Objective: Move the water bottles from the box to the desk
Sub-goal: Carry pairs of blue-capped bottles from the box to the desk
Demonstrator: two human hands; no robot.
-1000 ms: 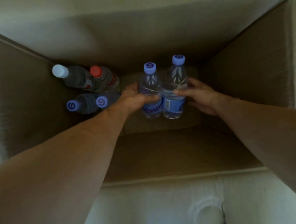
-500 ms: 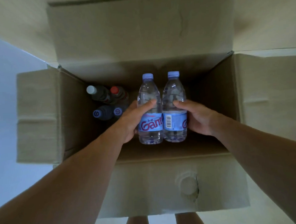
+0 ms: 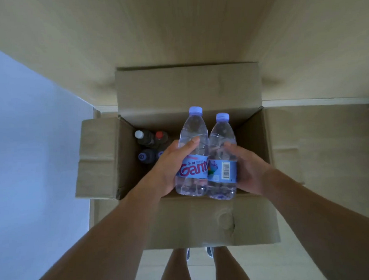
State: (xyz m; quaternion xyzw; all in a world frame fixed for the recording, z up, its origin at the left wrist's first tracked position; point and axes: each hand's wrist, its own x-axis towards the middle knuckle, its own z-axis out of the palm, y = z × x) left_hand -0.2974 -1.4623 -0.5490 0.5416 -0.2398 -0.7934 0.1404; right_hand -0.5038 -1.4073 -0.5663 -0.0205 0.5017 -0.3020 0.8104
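Pale wood-toned floor and panelling all around, with a light blue wall to the left. On the floor, an open cardboard box (image 3: 190,223), flaps folded outward. Above its opening, two clear water bottles side by side and touching, both with pale blue caps and blue labels. Left bottle (image 3: 192,152) gripped by the left hand (image 3: 170,168), thumb across the front and fingers curled round the back. Right bottle (image 3: 222,159) gripped by the right hand (image 3: 248,168), fingers wrapped round the label. Deep in the box's far left corner, four more bottles (image 3: 150,146) standing upright: one white cap, one red, two blue. Below the box, two bare legs (image 3: 177,270).
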